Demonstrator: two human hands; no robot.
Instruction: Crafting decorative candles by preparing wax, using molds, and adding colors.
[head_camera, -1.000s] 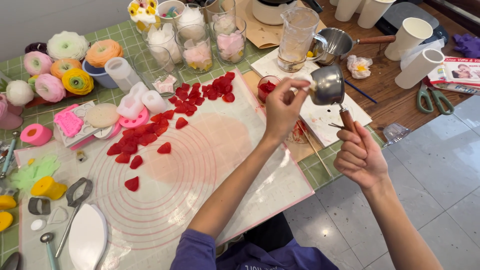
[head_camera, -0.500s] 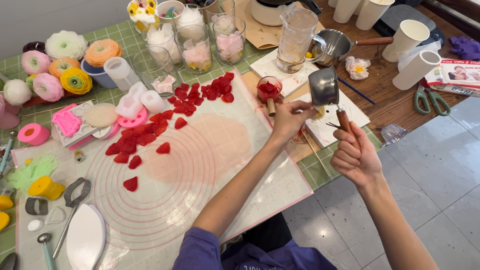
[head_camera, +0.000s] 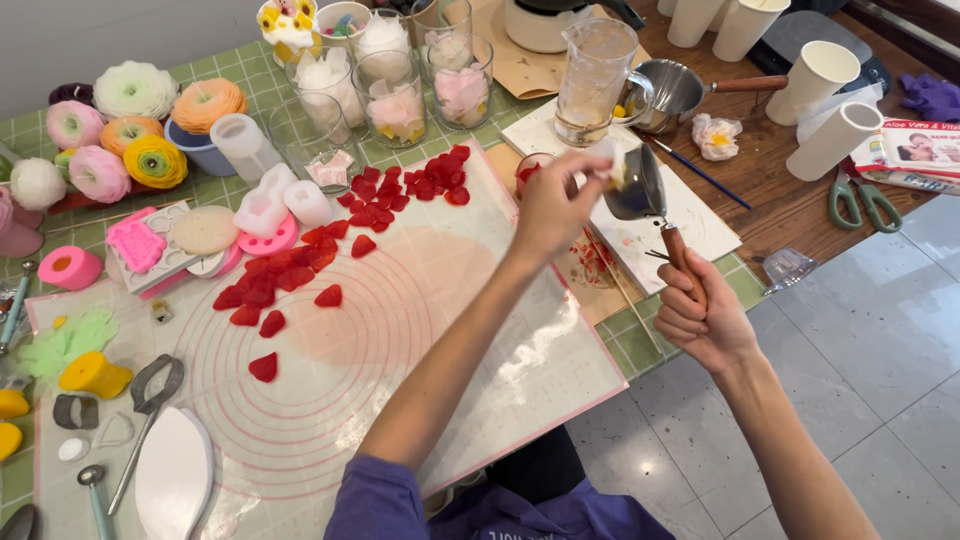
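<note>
My right hand (head_camera: 703, 315) grips the wooden handle of a small metal pot (head_camera: 640, 186), tilted on its side above the table's right part. My left hand (head_camera: 556, 203) presses a crumpled white tissue (head_camera: 607, 163) against the pot's rim. Just below and left of the pot stands a small glass of red liquid (head_camera: 528, 170). Many red petal shapes (head_camera: 300, 268) lie scattered over the translucent round-lined work mat (head_camera: 330, 390).
Glass jars (head_camera: 395, 95) with pale flowers stand at the back, next to a measuring jug (head_camera: 594, 70) and a second metal pot (head_camera: 680, 92). Wax flowers (head_camera: 130, 130), moulds (head_camera: 160, 240) and tools (head_camera: 140, 420) fill the left. Paper cups (head_camera: 825, 85) and scissors (head_camera: 860, 200) sit right.
My left hand rose from the red glass to the pot's rim with the tissue. The pot in my right hand tipped onto its side and shifted slightly.
</note>
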